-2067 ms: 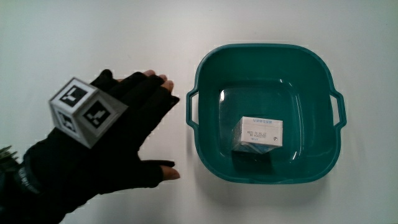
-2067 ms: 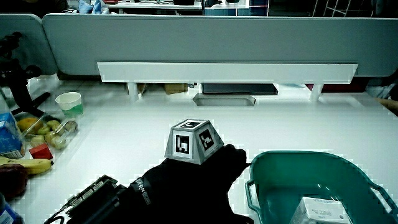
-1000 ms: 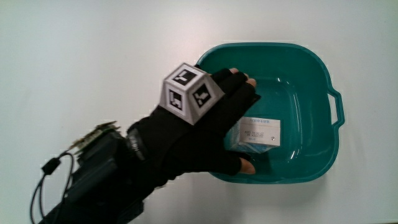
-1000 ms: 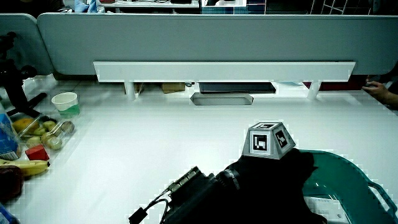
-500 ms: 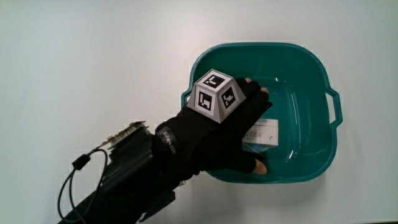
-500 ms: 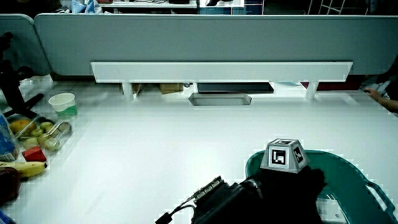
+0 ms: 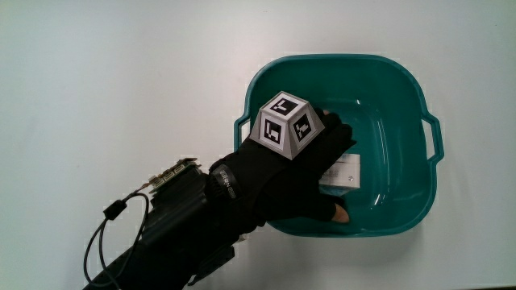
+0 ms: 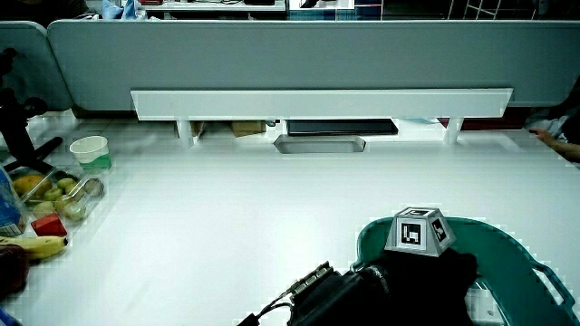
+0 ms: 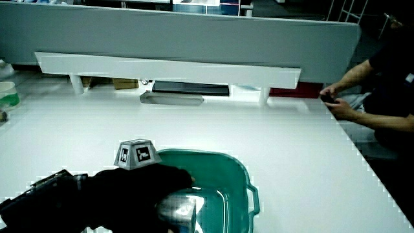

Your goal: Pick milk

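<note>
A white milk carton (image 7: 344, 171) lies on the floor of a teal basin (image 7: 403, 74). The gloved hand (image 7: 313, 173) reaches down into the basin and covers most of the carton. Its fingers (image 7: 337, 135) curl over the carton's edge farther from the person, and the thumb (image 7: 339, 213) sits at the nearer edge, so the hand is shut on the carton. The patterned cube (image 7: 286, 122) rides on the hand's back. In both side views the hand (image 8: 426, 281) (image 9: 145, 188) is sunk in the basin (image 8: 507, 237) (image 9: 223, 162). A piece of the carton (image 9: 178, 208) shows under the fingers.
A small black device with a cable (image 7: 165, 197) is strapped to the forearm. In a side view a paper cup (image 8: 94, 148), a clear box of fruit (image 8: 59, 192) and a banana (image 8: 32, 246) stand near the table's edge. A white shelf (image 8: 317, 101) runs along the low partition.
The hand came from the table beside the basin, moved over the rim and lowered onto the carton. In the last half second its fingers curled down over the carton.
</note>
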